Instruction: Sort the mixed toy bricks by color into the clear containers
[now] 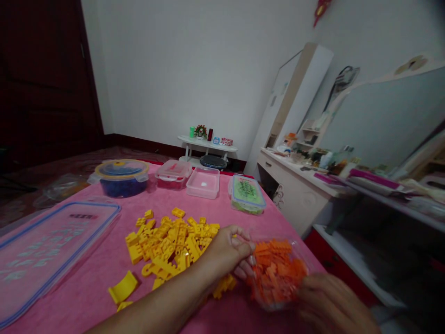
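A clear plastic container (262,299) full of orange building bricks (274,269) is between my two hands at the table's right side. My left hand (231,250) has its fingers curled against the container's left wall, gripping it. At the near right corner, my right hand (330,299) closes on the container; it is blurred, and its fingertips are partly hidden. A loose heap of yellow building bricks (170,243) lies just left of the container, partly behind my left forearm. One curved yellow piece (123,287) rests apart from the heap, nearer to me.
Along the pink table's (139,206) far side stand a round blue-filled tub (123,178), a lidded box (173,174), an open clear box (203,183) and a lidded box with green contents (247,194). A large blue-rimmed lid (52,255) lies left. A dresser (299,181) stands right.
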Available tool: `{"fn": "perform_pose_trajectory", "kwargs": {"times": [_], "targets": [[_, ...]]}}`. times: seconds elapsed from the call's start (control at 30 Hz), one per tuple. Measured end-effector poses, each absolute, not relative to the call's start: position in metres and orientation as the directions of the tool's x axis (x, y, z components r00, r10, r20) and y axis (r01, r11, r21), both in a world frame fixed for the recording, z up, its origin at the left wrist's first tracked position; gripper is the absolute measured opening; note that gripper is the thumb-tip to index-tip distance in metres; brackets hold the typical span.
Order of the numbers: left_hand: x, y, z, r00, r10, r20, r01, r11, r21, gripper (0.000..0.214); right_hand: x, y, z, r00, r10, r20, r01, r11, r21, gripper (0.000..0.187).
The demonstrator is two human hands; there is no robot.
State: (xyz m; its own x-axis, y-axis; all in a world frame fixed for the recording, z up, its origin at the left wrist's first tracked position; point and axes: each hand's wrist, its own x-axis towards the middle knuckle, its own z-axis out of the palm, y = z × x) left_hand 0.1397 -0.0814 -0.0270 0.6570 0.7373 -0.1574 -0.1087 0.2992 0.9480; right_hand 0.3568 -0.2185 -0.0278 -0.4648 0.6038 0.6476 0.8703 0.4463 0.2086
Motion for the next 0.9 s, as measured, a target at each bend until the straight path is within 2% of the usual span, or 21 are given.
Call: {"fn": "perform_pose_trajectory", "kwargs": {"times": [0.07,0.13,0.23,0.3,0.37,0.47,0.57,0.63,0.73,0.9], "targets": [[0.141,-0.083,-0.024,0.664,0.719,-0.206,-0.095,0.354,0.93,0.033,0.364,-0.221,-0.041,-0.23,0.672,0.704,0.96,0.276,0.051,0.03],[0.141,-0.084,-0.022,0.669,0.699,-0.254,-0.079,0.407,0.91,0.039,0.369,-0.221,-0.051,0.098,0.749,0.655,0.969,0.079,-0.235,0.04],[0.14,-0.084,-0.021,0.685,0.676,-0.27,-0.06,0.423,0.904,0.043,0.373,-0.218,-0.053,0.444,0.82,0.36,0.752,-0.123,-0.648,0.049],[0.139,-0.084,-0.023,0.681,0.685,-0.261,-0.042,0.392,0.919,0.044,0.376,-0.216,-0.047,0.541,0.826,0.159,0.557,-0.211,-0.803,0.054],[0.138,-0.084,-0.026,0.671,0.698,-0.25,-0.03,0.363,0.931,0.046,0.379,-0.214,-0.039,0.566,0.824,0.0,0.377,-0.259,-0.889,0.056],[0.137,-0.084,-0.028,0.676,0.698,-0.238,-0.032,0.35,0.936,0.048,0.385,-0.211,-0.031,0.506,0.848,-0.159,0.174,-0.281,-0.944,0.043],[0.136,-0.085,-0.028,0.685,0.689,-0.237,-0.025,0.346,0.938,0.049,0.389,-0.207,-0.026,0.483,0.855,-0.192,0.152,-0.298,-0.943,0.033],[0.135,-0.085,-0.028,0.682,0.689,-0.247,-0.018,0.353,0.935,0.048,0.389,-0.205,-0.024,0.516,0.845,-0.141,0.242,-0.302,-0.922,0.032],[0.135,-0.085,-0.029,0.68,0.687,-0.256,-0.012,0.36,0.933,0.045,0.391,-0.203,-0.022,0.572,0.82,0.013,0.444,-0.295,-0.846,0.032],[0.14,-0.087,-0.034,0.66,0.713,-0.235,-0.044,0.349,0.936,0.031,0.396,-0.208,-0.023,0.478,0.857,0.192,0.715,-0.253,-0.652,0.031]]}}
